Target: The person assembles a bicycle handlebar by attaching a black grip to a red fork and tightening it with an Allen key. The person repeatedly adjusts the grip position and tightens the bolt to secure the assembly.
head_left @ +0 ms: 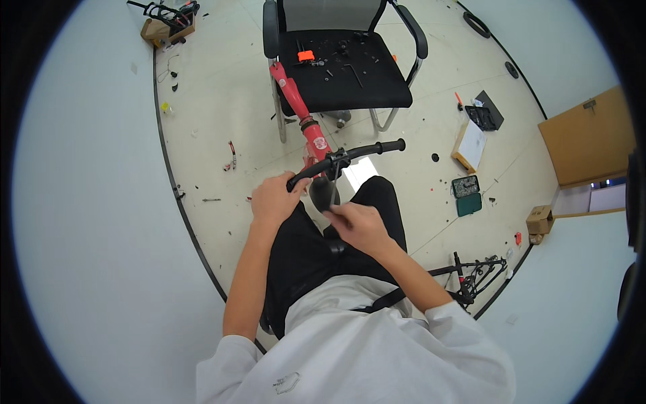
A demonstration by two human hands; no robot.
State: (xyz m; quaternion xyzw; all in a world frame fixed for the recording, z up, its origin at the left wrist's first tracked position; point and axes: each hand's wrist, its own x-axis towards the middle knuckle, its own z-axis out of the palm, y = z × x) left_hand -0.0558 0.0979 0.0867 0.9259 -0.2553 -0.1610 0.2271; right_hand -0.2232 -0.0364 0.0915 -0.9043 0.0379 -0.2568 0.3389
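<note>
- The person sits and works on a small red bike frame (304, 114), which leans between the knees and the black chair (350, 74)
- The left hand (274, 200) is closed around the left end of the black handlebar (350, 155) and holds it steady
- The right hand (356, 225) has its fingers pinched on a dark rounded part (323, 190) just under the middle of the bar; what the part is, I cannot tell
- I judge the step to be fitting or tightening at the stem, where bar and frame meet
- The next move probably calls for keeping the bar fixed with one hand while the other turns or presses the part with care
- Count: one frame, one handlebar with two grips, one chair
- On the chair seat lie one orange piece (306, 55) and several small black parts, too small to count
- On the floor to the right: one green case (465, 194), one flat box (470, 145), one small cardboard box (540, 219)
</note>
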